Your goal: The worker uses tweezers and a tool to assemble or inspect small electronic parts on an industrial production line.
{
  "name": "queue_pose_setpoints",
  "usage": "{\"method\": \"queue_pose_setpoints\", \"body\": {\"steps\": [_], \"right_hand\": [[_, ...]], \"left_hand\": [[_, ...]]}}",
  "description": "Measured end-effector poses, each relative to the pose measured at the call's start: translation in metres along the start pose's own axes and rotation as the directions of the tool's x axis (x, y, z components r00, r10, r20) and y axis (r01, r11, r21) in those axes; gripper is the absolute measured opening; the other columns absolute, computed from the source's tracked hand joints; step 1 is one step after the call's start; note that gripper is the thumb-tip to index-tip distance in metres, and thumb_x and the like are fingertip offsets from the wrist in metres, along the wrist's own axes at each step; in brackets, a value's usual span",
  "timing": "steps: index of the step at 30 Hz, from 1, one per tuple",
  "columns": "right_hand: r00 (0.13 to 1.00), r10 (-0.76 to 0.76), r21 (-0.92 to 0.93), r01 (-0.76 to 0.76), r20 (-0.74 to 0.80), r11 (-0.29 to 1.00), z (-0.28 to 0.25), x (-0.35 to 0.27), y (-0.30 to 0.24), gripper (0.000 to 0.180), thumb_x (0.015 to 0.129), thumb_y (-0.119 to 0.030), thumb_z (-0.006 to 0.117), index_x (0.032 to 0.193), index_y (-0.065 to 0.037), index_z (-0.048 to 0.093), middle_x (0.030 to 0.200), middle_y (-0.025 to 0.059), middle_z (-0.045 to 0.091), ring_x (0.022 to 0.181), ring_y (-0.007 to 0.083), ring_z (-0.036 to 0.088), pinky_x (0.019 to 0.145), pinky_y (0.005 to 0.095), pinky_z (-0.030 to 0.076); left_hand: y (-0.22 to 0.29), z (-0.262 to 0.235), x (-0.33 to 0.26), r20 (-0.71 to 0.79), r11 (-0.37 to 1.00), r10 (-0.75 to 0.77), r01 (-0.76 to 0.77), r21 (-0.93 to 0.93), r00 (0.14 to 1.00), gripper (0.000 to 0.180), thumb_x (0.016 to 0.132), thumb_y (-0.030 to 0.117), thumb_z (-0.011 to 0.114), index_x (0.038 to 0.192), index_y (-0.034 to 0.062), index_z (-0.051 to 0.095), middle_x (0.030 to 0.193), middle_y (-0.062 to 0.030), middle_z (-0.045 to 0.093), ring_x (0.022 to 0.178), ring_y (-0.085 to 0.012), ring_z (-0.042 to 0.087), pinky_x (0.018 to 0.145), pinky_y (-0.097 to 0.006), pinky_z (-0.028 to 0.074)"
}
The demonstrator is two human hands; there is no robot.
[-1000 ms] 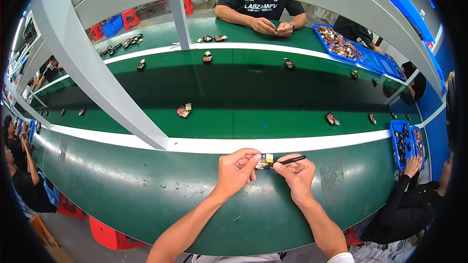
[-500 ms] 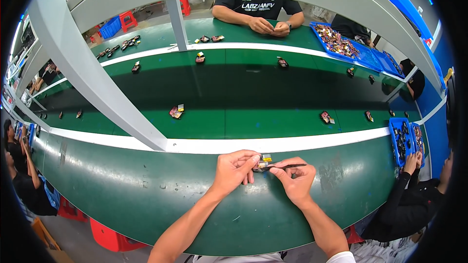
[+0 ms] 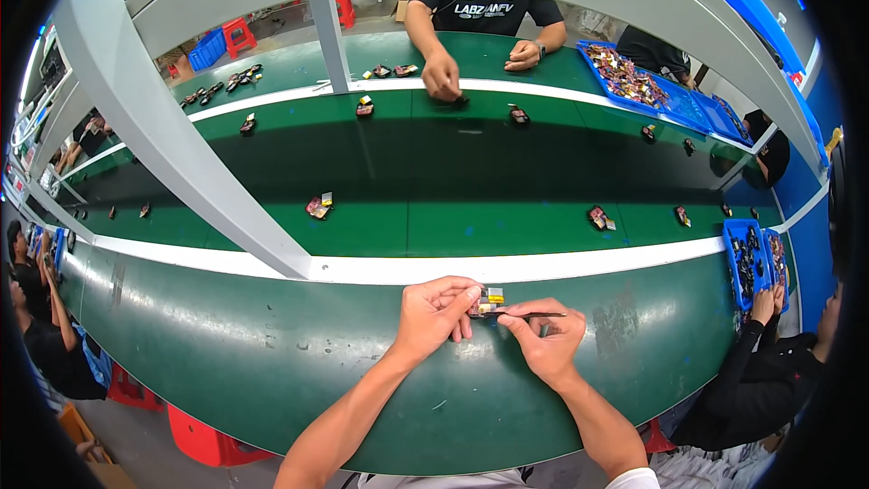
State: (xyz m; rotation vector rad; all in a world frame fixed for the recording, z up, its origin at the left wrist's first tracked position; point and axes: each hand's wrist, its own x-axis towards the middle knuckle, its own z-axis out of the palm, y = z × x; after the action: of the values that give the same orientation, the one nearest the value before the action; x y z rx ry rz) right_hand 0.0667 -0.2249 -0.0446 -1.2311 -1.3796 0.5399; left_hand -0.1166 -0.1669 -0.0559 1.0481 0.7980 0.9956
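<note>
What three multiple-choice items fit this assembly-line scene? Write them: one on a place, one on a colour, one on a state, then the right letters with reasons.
1. Where is the small part that the left hand holds?
A. On the near green bench, in front of the white strip
B. In the blue tray at the far right
C. On the red stool

2. What colour is the moving belt?
A. Grey
B. Green
C. Blue

3. What is the right hand doing?
A. Lying flat and empty
B. Pinching a thin dark tool that points at the part
C. Resting in the blue tray

Answers: 1 A, the part sits between both hands on the near bench. 2 B, the belt is plainly green. 3 B, thumb and forefinger pinch the tool, its tip at the part.
</note>
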Motion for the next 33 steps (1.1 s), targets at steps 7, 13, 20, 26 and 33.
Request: {"method": "queue_pose_setpoints", "body": {"steps": [7,13,20,26,33], "right_hand": [[0.997,-0.08,-0.049,0.08,0.015,0.996,0.002,0.0013,-0.0043,0.012,0.076,-0.001,0.085,0.083,-0.003,0.076,0.076,0.0025,0.075,0.043,0.002,0.039,0.043,0.0212,0.029],[0.996,-0.086,-0.053,0.088,0.027,0.995,0.0,0.0025,-0.0061,0.011,0.076,-0.002,0.085,0.083,-0.003,0.076,0.076,0.0024,0.075,0.043,0.002,0.04,0.043,0.0209,0.029],[0.999,-0.017,-0.045,0.019,0.036,0.999,-0.0028,0.0074,-0.0073,0.013,0.075,-0.003,0.085,0.084,-0.003,0.076,0.065,-0.0007,0.068,0.043,0.0015,0.04,0.043,0.0212,0.028],[0.991,-0.105,-0.083,0.112,0.085,0.99,-0.0029,0.0067,-0.0038,0.015,0.074,-0.002,0.085,0.087,-0.003,0.075,0.073,0.0027,0.072,0.042,0.0037,0.04,0.042,0.0222,0.03],[0.973,-0.211,-0.106,0.221,0.097,0.969,-0.0015,0.0088,-0.0041,0.013,0.073,-0.002,0.084,0.08,-0.006,0.074,0.082,0.0042,0.077,0.039,0.0067,0.041,0.042,0.0238,0.033]], "left_hand": [[-0.001,-0.0007,-0.0004,-0.013,1.0,0.019,-0.019,0.007,1.0,0.019,0.099,0.01,0.064,0.105,-0.0068,0.07,0.075,-0.0076,0.068,0.052,-0.0113,0.063,0.042,-0.022,0.044],[-0.0024,-0.001,-0.0003,-0.028,1.0,-0.004,0.005,0.009,1.0,0.018,0.099,0.009,0.063,0.104,-0.0068,0.07,0.074,-0.008,0.068,0.052,-0.0116,0.063,0.042,-0.022,0.044],[-0.0042,0.0015,-0.0002,-0.041,0.999,0.016,-0.014,0.049,0.999,0.017,0.098,0.007,0.063,0.103,-0.0067,0.071,0.074,-0.0069,0.068,0.051,-0.0104,0.062,0.041,-0.022,0.043],[-0.0056,0.0021,-0.0001,-0.053,0.998,0.029,-0.025,0.064,0.998,0.018,0.098,0.009,0.064,0.103,-0.0059,0.072,0.073,-0.006,0.068,0.05,-0.0089,0.06,0.041,-0.022,0.042],[-0.0055,0.005,0.0001,-0.057,0.995,0.039,-0.033,0.094,0.998,0.018,0.098,0.011,0.065,0.103,-0.0043,0.072,0.073,-0.0053,0.069,0.051,-0.0074,0.059,0.042,-0.021,0.042]]}}
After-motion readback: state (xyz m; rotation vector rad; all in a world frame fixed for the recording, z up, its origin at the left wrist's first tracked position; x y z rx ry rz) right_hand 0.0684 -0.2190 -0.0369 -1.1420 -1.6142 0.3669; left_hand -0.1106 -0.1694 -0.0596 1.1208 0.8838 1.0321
